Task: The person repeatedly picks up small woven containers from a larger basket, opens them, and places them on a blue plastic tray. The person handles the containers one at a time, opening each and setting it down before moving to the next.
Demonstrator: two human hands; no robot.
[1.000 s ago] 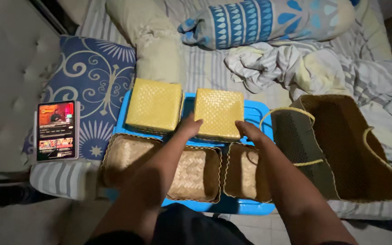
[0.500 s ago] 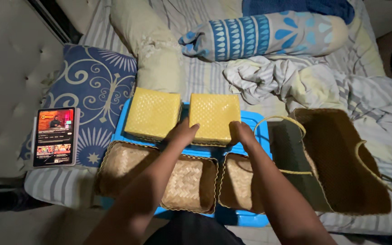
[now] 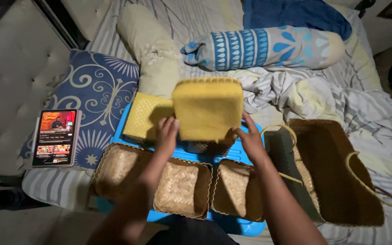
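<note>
Both my hands hold a yellow woven box lid (image 3: 207, 108) lifted and tilted above its box base (image 3: 207, 147). My left hand (image 3: 166, 131) grips the lid's lower left edge, my right hand (image 3: 249, 138) its lower right corner. A second yellow woven box (image 3: 145, 117) lies just left, still covered, on a blue plastic tray (image 3: 119, 129). In front of them stand open tan woven boxes: a pair at the left (image 3: 153, 179) and one at the right (image 3: 234, 190).
A large brown woven bag (image 3: 334, 170) with handles lies open at the right. A lit tablet (image 3: 54, 137) rests on a blue patterned pillow (image 3: 94, 86). A patterned bolster (image 3: 268, 45), a cream pillow (image 3: 153, 50) and crumpled sheets (image 3: 296, 93) lie behind.
My hands have taken hold of the right yellow lid and raised it off its box, tilting it toward me. The view has shifted slightly closer.
</note>
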